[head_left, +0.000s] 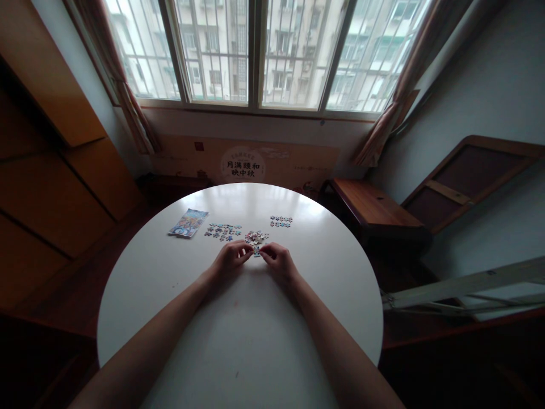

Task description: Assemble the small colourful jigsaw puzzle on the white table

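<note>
left hand [230, 259], right hand [279, 262]: both resting on table [238, 352], fingers curled narrow, tips meeting on small bluish piece [256, 252], pinched from both sides. piece sits at near edge of loose pile [256, 236], mid-table, just ahead of hands. left cluster [223, 231] beside pile; far cluster [281, 221] beyond it, to right; card [188, 222] further left. single piece or two joined: cannot tell, too small. fingertips partly hidden behind knuckles; forearms cut off at lower edge.

Jigsaw pieces [256, 236]: print too small
</note>
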A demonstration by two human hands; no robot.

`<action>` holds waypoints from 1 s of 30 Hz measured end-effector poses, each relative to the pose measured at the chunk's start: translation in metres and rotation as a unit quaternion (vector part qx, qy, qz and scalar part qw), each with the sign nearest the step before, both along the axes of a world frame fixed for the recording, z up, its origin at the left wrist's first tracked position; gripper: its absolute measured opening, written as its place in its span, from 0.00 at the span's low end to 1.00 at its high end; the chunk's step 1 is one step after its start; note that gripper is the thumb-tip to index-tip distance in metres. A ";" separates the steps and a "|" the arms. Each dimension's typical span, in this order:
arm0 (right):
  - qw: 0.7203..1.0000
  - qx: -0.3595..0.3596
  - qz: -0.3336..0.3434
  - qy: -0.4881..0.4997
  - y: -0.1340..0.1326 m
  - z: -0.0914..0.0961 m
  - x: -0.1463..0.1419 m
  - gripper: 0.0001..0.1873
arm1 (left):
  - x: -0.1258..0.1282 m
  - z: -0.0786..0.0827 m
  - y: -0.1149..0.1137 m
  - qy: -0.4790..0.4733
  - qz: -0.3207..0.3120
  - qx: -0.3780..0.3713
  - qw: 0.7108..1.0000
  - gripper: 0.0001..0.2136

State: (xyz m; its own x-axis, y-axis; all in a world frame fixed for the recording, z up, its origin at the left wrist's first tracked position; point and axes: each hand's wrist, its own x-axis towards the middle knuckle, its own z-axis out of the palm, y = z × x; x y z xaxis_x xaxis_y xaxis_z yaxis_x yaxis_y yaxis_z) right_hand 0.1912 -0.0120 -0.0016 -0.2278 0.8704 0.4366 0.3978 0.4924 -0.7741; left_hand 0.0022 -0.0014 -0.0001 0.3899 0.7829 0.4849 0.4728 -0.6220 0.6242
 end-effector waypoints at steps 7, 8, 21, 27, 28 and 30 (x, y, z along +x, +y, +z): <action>0.999 -0.009 -0.004 0.031 0.000 -0.002 -0.002 0.08 | 0.000 -0.002 0.001 -0.015 0.015 0.007 1.000 0.06; 0.999 -0.006 -0.005 0.032 0.000 -0.002 -0.003 0.08 | 0.000 -0.002 0.001 -0.016 0.016 0.009 1.000 0.06; 0.993 -0.098 0.004 0.070 -0.001 -0.002 -0.004 0.09 | 0.000 -0.001 0.002 -0.016 0.004 0.013 1.000 0.06; 0.994 -0.091 0.007 0.065 -0.001 -0.002 -0.004 0.10 | -0.002 -0.002 0.002 -0.020 0.003 0.013 1.000 0.06; 0.994 -0.089 0.007 0.062 -0.001 -0.003 -0.004 0.10 | -0.002 -0.002 0.002 -0.019 0.002 0.013 1.000 0.06; 0.995 -0.081 0.008 0.054 0.000 -0.003 -0.004 0.10 | -0.002 -0.001 0.002 -0.019 0.001 0.012 1.000 0.06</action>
